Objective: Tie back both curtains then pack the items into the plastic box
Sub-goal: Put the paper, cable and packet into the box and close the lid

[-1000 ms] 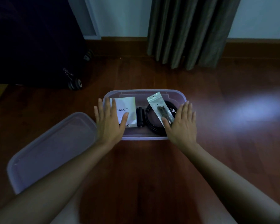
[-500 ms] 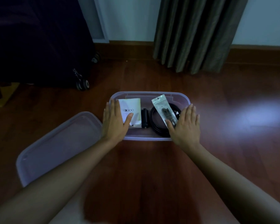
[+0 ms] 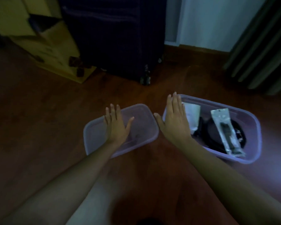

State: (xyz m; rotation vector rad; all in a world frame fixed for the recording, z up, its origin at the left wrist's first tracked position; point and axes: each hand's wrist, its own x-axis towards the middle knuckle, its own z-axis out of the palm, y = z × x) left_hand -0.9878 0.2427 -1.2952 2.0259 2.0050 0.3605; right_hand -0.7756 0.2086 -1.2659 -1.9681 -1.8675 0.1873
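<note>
A clear plastic box (image 3: 255, 127) sits on the wooden floor at the right. Inside it lie a white booklet (image 3: 192, 114), a coiled black cable (image 3: 211, 132) and a clear zip bag (image 3: 225, 132) with a dark part in it. The box's lid (image 3: 146, 125) lies flat on the floor to its left. My left hand (image 3: 116, 125) hovers over the lid, palm down, fingers spread, holding nothing. My right hand (image 3: 173, 122) is flat and open above the box's left end, partly hiding the booklet. A grey curtain (image 3: 263, 51) hangs at the far right.
A dark wheeled suitcase (image 3: 117, 38) stands behind the lid. A yellow cardboard box (image 3: 44, 44) sits at the far left. A white wall with a wooden skirting board (image 3: 201, 49) runs behind.
Both hands have swung left: the left one left the box for the lid, and the right one crossed from the box's right end to its left end. The view turned left too.
</note>
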